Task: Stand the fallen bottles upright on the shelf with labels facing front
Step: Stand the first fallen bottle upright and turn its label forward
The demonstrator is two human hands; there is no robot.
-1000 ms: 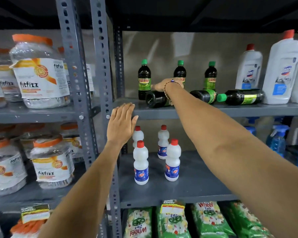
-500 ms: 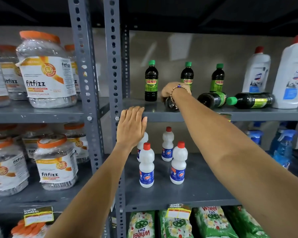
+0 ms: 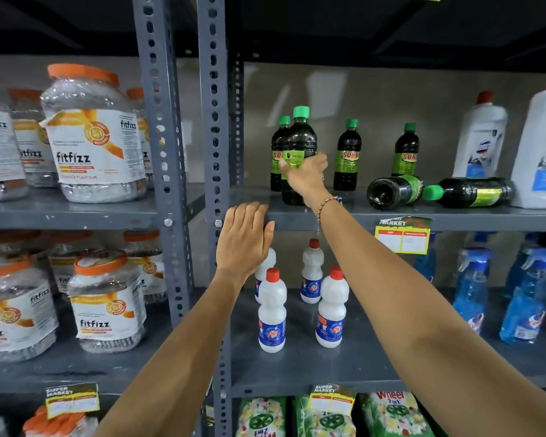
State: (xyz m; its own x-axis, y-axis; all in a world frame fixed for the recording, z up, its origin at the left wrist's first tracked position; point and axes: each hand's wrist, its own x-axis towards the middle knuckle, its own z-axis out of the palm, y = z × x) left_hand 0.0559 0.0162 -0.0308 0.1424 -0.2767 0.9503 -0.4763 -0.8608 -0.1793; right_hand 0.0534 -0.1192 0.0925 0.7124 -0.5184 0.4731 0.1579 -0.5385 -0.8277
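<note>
My right hand [image 3: 306, 178] grips a dark bottle with a green cap [image 3: 298, 143], which stands upright near the front of the grey shelf [image 3: 454, 217]; its label shows its plain side. Behind it stand three upright dark bottles, one at the left [image 3: 277, 152], one in the middle [image 3: 348, 154] and one to the right [image 3: 405, 151], labels forward. Two more dark bottles lie on their sides to the right: one base-forward [image 3: 393, 190], one lengthwise [image 3: 470, 192]. My left hand [image 3: 245, 238] rests flat with fingers on the shelf's front edge.
Tall white bottles [image 3: 481, 137] stand at the shelf's right end. Grey perforated uprights [image 3: 213, 121] border the left. Small white bottles [image 3: 271, 313] and blue spray bottles [image 3: 473, 288] fill the shelf below. Large jars [image 3: 95, 134] occupy the left rack.
My right hand has tipped the fallen left bottle up from lying on its side to standing upright. The view has moved closer; my left hand stays on the shelf edge.
</note>
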